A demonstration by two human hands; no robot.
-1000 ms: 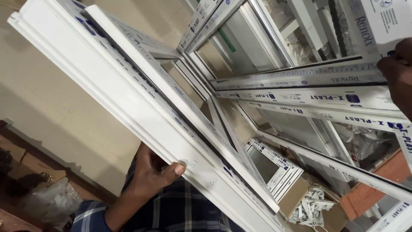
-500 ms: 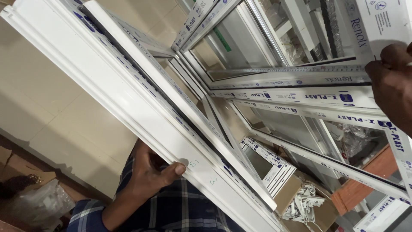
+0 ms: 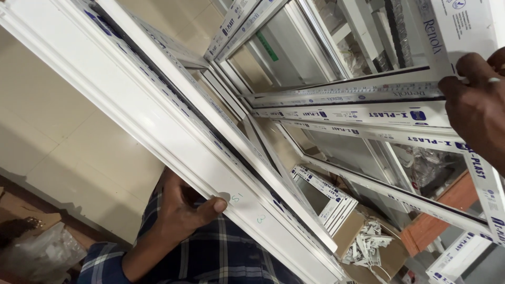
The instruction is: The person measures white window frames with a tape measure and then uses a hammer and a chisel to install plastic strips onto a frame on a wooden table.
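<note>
Overhead, both hands, left hand (image 3: 181, 208) and right hand (image 3: 476, 108), clasp a white window frame (image 3: 158, 131) above beige floor tiles (image 3: 58, 137).

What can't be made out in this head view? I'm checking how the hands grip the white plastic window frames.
- Left hand: fingers hidden behind the white plastic window frame; only the thumb shows.
- Right hand: cut off by the right edge.
- Cardboard box of white plastic offcuts: partly hidden behind the frame.
</note>
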